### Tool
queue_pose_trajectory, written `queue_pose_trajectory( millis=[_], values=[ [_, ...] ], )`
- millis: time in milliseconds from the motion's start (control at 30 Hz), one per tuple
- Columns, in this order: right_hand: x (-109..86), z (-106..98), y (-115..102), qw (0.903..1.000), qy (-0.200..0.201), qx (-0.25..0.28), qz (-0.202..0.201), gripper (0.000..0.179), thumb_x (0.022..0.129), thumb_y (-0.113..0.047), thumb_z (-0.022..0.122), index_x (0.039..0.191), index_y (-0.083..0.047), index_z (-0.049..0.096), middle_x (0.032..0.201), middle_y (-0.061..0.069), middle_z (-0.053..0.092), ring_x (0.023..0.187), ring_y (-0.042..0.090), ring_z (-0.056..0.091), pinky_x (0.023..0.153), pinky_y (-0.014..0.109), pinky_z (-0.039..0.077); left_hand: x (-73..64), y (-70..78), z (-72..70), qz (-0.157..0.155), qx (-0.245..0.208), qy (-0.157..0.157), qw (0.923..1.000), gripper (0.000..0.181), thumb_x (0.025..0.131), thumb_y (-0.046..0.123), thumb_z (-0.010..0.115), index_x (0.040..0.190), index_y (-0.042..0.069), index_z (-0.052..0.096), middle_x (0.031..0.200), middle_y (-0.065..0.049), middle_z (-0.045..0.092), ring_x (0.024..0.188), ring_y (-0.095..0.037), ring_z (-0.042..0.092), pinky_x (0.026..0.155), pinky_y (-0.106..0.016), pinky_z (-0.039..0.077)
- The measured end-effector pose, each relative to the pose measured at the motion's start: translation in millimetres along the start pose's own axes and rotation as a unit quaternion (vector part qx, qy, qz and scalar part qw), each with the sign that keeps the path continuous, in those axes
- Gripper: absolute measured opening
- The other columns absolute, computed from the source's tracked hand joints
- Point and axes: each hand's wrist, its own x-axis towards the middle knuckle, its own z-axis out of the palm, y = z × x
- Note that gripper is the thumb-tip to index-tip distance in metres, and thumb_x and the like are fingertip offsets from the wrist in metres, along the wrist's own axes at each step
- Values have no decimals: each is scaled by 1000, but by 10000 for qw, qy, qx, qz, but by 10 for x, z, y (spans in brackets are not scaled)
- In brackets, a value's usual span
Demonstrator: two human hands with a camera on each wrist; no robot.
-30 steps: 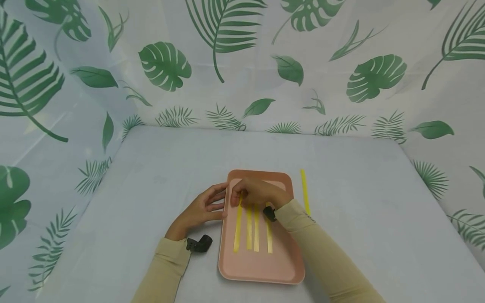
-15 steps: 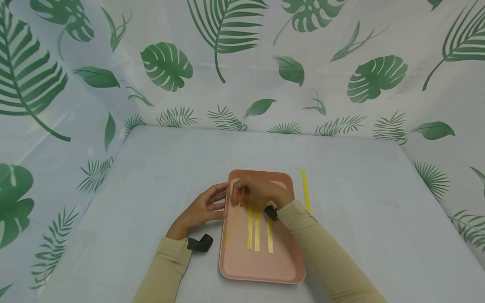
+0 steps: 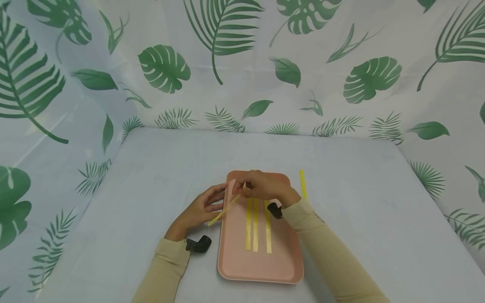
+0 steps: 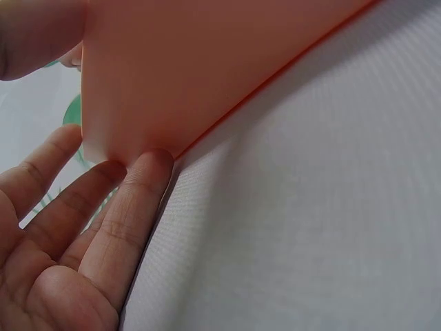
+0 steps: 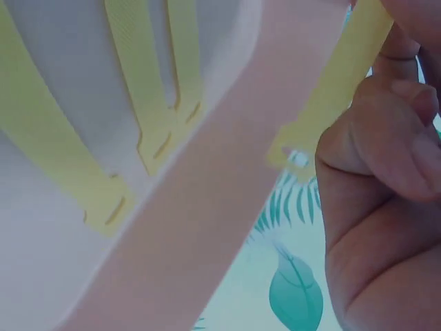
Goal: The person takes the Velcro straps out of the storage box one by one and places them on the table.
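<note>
My right hand (image 3: pixel 261 186), over the far end of the pink tray (image 3: pixel 261 269), pinches a thin yellow strip (image 3: pixel 223 211) near one end. That strip slants down to the left across the tray's rim, its far tip in front of my left hand (image 3: pixel 201 212). In the right wrist view the held strip (image 5: pixel 337 76) shows a notched end with a small hole. Fingers of my left hand (image 4: pixel 76 234) lie almost straight against the tray's outer left wall (image 4: pixel 186 69). Inside the tray are 3 flat yellow strips (image 3: pixel 255 229), side by side, their far ends partly behind my right hand.
To the right of the tray, another yellow strip (image 3: pixel 302 183) lies on the white-covered table (image 3: pixel 360 210), partly hidden by my right sleeve (image 3: pixel 322 244). A white cloth with green leaves (image 3: pixel 164 67) hangs behind and along both sides.
The leftmost strip, formerly flat in the tray, has come up in my right hand and swung out left over the rim. My left hand has stayed at the tray's side.
</note>
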Motion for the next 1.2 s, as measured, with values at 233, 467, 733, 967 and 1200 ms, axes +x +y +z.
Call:
queue_pose_trajectory(
  millis=[233, 467, 733, 967, 1200],
  values=[
    [-65, -50, -67, 9997, 199, 73, 133, 16, 100, 9, 69, 110, 1, 77, 101, 4, 72, 87, 18, 56, 77, 27, 50, -10, 6, 7, -100, 22, 24, 9999, 84, 96, -2, 77, 165, -9, 29, 168, -35, 31, 152, -54, 38, 115, -37, 52],
    [-127, -78, -47, 9986, 424, -164, 257, 13, 102, 4, 66, 108, 1, 77, 103, 8, 71, 80, 15, 49, 72, 28, 44, -12, 0, 20, -275, -110, 105, 9995, 83, 94, -3, 77, 161, -14, 30, 167, -39, 30, 152, -57, 37, 116, -39, 51],
    [-227, -83, -47, 9946, 861, -21, 575, 6, 103, -2, 69, 103, -1, 75, 87, 0, 62, 70, 12, 45, 65, 27, 39, -17, -8, 19, -96, -105, 5, 9999, 87, 96, 1, 79, 165, -10, 28, 169, -35, 30, 153, -55, 35, 116, -36, 51],
    [-333, -124, -85, 9908, 1209, 121, 589, 8, 104, -7, 73, 99, -1, 75, 86, -2, 67, 74, 13, 57, 68, 31, 51, -21, 1, 17, -169, -93, -8, 9998, 87, 95, 1, 78, 166, -8, 28, 169, -33, 32, 154, -52, 36, 116, -33, 51],
    [-430, -158, -111, 9881, 1291, 501, 662, 7, 105, -3, 70, 105, 3, 73, 97, 18, 73, 80, 21, 66, 73, 37, 59, -20, 6, 20, -163, -149, 6, 9998, 88, 95, 4, 80, 166, -8, 28, 168, -34, 33, 153, -54, 37, 116, -35, 52]
  ],
)
